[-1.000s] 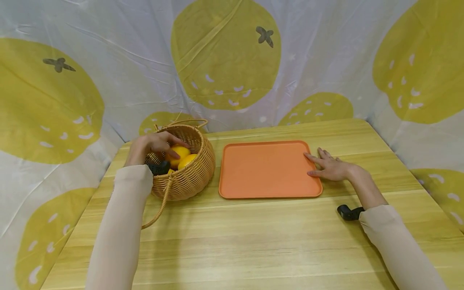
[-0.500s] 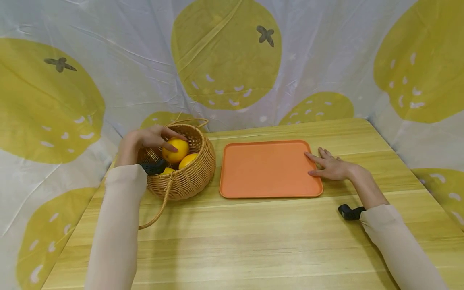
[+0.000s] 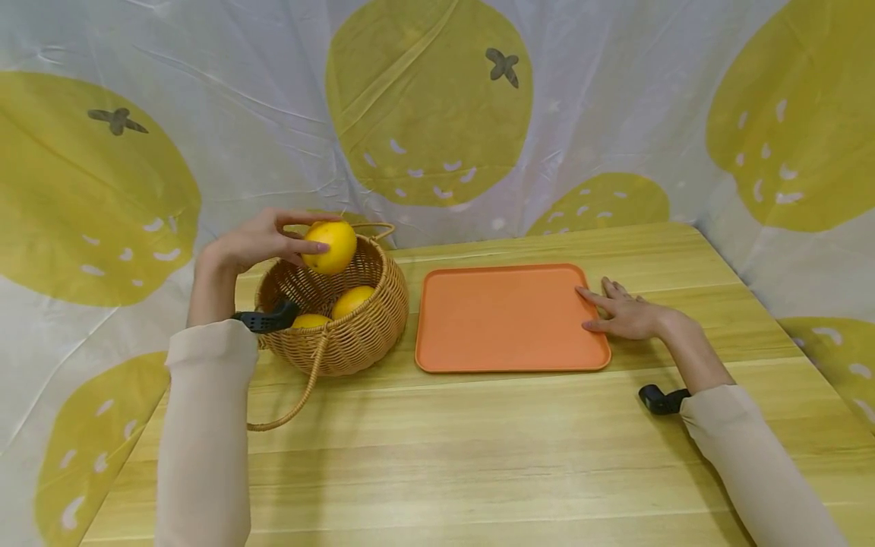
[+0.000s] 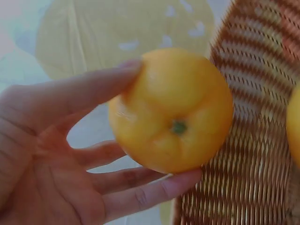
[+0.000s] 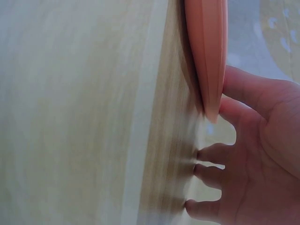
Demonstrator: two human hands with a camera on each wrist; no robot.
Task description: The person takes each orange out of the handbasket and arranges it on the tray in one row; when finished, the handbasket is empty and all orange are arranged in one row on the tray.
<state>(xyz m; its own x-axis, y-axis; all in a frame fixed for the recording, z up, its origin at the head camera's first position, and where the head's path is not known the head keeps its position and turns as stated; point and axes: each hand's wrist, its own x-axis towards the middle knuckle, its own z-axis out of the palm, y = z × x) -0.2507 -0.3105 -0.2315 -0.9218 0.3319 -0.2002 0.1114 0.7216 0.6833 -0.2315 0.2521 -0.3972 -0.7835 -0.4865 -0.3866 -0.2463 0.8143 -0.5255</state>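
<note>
My left hand [image 3: 256, 239] pinches an orange [image 3: 333, 249] between thumb and fingers, above the mouth of a wicker basket [image 3: 362, 334]. A green stem end shows on this orange [image 4: 173, 112] in the left wrist view. Inside the basket lie two more oranges, one orange [image 3: 352, 301] toward the right wall and another orange [image 3: 311, 320] near the front rim. At the right edge of a flat orange-coloured tray [image 3: 506, 319], my right hand [image 3: 630, 315] rests with spread fingers. Its thumb and index finger touch the tray rim [image 5: 211, 61]; the other fingertips rest on the table.
The wooden table [image 3: 478, 456] carries basket and tray side by side. One basket handle [image 3: 297, 406] hangs out toward the front left, and the other stands at the back. A fruit-patterned curtain [image 3: 588, 99] encloses the table's back and sides.
My left hand has lifted the orange up out of the basket, its wrist moving left and upward. The right hand and the tray stay where they were.
</note>
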